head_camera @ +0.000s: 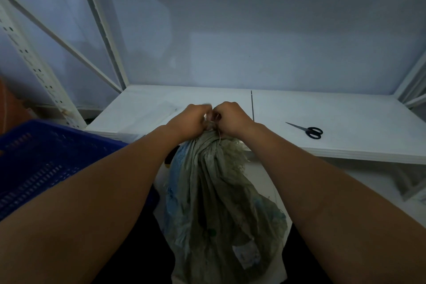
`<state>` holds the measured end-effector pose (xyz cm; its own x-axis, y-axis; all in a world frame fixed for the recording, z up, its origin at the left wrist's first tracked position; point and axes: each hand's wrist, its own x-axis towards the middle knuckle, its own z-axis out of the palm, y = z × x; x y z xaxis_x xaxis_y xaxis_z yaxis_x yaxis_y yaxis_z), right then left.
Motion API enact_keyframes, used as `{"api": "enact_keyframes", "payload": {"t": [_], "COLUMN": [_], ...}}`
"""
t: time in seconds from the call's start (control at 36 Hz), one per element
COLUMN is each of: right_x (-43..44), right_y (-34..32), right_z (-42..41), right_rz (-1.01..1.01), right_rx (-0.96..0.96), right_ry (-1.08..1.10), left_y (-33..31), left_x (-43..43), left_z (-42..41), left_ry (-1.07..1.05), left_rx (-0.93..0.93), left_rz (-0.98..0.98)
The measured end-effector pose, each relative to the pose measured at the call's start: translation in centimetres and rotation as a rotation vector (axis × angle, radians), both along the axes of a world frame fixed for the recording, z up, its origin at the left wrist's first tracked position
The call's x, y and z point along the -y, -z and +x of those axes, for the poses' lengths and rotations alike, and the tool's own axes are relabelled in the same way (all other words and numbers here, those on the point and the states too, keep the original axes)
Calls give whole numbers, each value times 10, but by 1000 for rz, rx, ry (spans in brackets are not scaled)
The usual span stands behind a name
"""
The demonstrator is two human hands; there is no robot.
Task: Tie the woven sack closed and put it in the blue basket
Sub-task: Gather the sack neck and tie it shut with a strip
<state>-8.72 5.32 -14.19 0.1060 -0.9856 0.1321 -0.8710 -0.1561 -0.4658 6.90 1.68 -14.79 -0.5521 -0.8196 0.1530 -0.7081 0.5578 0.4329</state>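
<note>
Nearest the camera, two bare forearms reach forward from the lower corners and converge at the centre. Between them stands the woven sack [214, 191], a grey-green bag with faded blue print and a pale label low on its side; its body hangs in vertical folds in front of the tabletop's near edge, its foot out of view at the bottom of the picture. The sack's mouth is gathered into a tight neck at the top, with a frayed fringe spilling to the right just below the gather. The left hand [189, 121] and right hand [232, 119] meet knuckle to knuckle on that neck — both sets of fingers are clenched around the bunched fabric, and a thin string [220, 135] trails down from between them. Whether a knot has been formed cannot be told, since the hands cover the gather. To the left, beside the left forearm, lies the blue basket [43, 159], a slotted plastic crate, separate from the sack. Beyond the hands, the white tabletop [322, 108] runs across the view; black-handled scissors [307, 131] lie closed on it, well to the right of the right hand. Farther back — a pale wall and, at left, the white perforated uprights of a shelf frame [30, 60].
</note>
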Motion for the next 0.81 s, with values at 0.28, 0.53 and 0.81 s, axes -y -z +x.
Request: {"api": "enact_keyframes", "payload": {"t": [0.28, 0.53, 0.81], "right_x": [1, 0, 1], "right_y": [1, 4, 5], "right_z": [8, 16, 15], "right_rz": [-132, -149, -161], "right_rx": [310, 329, 315], "right_ry": [141, 59, 89], "left_y": [4, 0, -2], "left_x": [3, -1, -2], "left_z": [6, 6, -3], "left_ry": [-151, -46, 14], "left_rx": [-147, 24, 112], "left_rz": [89, 66, -11]}}
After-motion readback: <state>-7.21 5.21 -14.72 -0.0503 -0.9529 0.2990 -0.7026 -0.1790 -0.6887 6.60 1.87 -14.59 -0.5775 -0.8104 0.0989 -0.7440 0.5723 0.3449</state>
